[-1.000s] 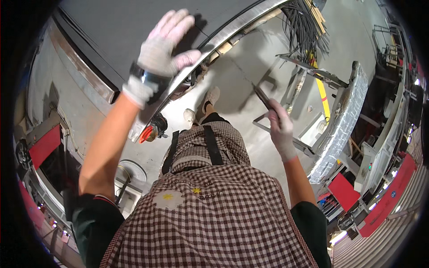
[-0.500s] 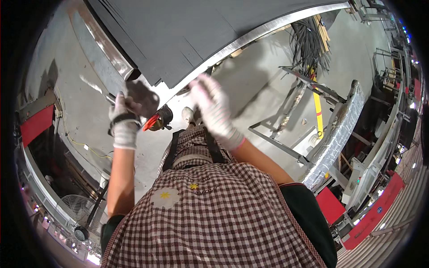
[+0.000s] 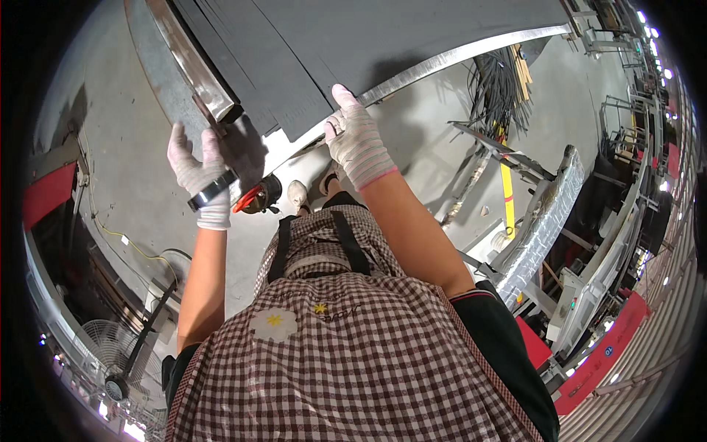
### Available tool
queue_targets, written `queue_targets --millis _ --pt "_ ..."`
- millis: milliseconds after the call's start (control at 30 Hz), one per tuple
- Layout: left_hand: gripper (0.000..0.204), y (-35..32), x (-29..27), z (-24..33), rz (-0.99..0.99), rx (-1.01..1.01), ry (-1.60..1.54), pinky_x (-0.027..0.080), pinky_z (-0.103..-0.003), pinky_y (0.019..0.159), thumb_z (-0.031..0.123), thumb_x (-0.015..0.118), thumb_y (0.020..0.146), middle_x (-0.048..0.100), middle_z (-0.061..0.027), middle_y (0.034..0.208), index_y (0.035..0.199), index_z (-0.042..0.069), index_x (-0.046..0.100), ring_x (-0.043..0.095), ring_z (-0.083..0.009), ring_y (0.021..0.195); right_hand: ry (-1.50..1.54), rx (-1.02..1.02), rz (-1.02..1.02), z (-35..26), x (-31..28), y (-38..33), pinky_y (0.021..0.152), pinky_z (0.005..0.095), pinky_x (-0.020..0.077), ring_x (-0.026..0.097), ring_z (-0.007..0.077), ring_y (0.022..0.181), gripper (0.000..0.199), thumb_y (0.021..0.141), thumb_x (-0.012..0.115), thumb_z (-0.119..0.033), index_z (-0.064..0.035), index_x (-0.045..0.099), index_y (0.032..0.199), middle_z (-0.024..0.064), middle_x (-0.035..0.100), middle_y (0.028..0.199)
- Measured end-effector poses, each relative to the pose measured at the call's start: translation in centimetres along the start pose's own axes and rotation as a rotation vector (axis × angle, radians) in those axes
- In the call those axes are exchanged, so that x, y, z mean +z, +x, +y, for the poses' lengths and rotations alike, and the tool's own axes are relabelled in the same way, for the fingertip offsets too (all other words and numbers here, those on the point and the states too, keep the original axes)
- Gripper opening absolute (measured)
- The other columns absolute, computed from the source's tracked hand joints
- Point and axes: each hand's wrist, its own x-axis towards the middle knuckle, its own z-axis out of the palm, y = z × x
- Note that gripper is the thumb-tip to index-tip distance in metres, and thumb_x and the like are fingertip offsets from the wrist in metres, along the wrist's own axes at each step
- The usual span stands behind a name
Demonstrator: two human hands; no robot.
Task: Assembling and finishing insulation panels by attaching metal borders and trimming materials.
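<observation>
My left hand, in a pale glove with pinkish fingertips, is raised off the left corner of a table, its fingers apart and nothing visible between them. Around its wrist sits a dark band. At the front metal edge of the table, my right hand, gloved alike, touches the dark grey flat strips. One finger stretches over their top and the thumb is apart at the edge; its other fingers are hidden. Long straight seams run between the strips.
A bright metal rim borders the strips. Below the corner stands a round dark item with an orange part. To the right are a bundle of black strips, a silver-wrapped stand and a yellow strap. A fan stands lower left.
My right hand has moved up onto the strips' edge. My left hand has spread its fingers, and the thin metal piece seen by them before no longer shows there. The view has shifted slightly.
</observation>
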Motion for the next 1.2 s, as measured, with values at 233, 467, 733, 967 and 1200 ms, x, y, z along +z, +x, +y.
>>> queue_targets --millis 233,467,733,967,1200 --pt "0.052 3.0 4.5 7.7 -0.593 0.767 0.084 0.040 -0.043 0.103 0.024 0.066 0.084 0.051 -0.0166 0.134 0.130 0.007 0.052 0.048 -0.0372 0.123 0.026 0.053 -0.113 0.0 -0.1 0.8 0.080 0.0258 0.0429 0.050 0.0131 0.079 0.033 0.081 0.077 -0.029 -0.0149 0.059 0.104 -0.0016 0.051 0.090" --pt "0.099 6.1 10.1 7.4 -1.030 1.035 0.505 0.024 -0.048 0.115 0.042 0.077 0.063 0.029 -0.0099 0.154 0.147 0.014 0.033 0.023 -0.0374 0.142 0.125 0.056 -0.309 -0.6 0.5 -2.2 0.074 0.0322 0.0505 0.059 0.0186 0.090 0.045 0.082 0.075 -0.021 -0.0122 0.057 0.122 0.0057 0.059 0.115" --pt "0.105 5.9 10.9 10.7 -1.221 0.892 0.678 0.019 -0.047 0.118 0.034 0.083 0.064 0.025 -0.0054 0.156 0.150 0.018 0.025 0.020 -0.0308 0.145 0.256 0.059 -0.239 -1.2 0.0 -0.3 0.078 0.0377 0.0530 0.061 0.0234 0.089 0.052 0.075 0.079 -0.014 -0.0034 0.055 0.120 0.0085 0.063 0.103" --pt "0.105 5.5 10.8 11.8 -1.161 0.952 0.800 0.014 -0.046 0.119 0.036 0.082 0.066 0.025 -0.0020 0.157 0.151 0.021 0.023 0.021 -0.0248 0.145 0.061 0.060 -0.200 -2.5 -0.3 0.0 0.080 0.0429 0.0528 0.061 0.0271 0.092 0.057 0.073 0.080 -0.012 -0.0003 0.051 0.121 0.0121 0.061 0.106" --pt "0.104 5.1 10.7 12.6 -1.153 0.944 0.896 0.013 -0.046 0.119 0.038 0.082 0.066 0.025 -0.0006 0.157 0.151 0.023 0.023 0.022 -0.0233 0.145 0.035 0.047 -0.264 -3.2 -0.5 -0.5 0.091 0.0447 0.0460 0.053 0.0282 0.109 0.070 0.069 0.084 -0.020 0.0022 0.047 0.124 0.0160 0.054 0.122"
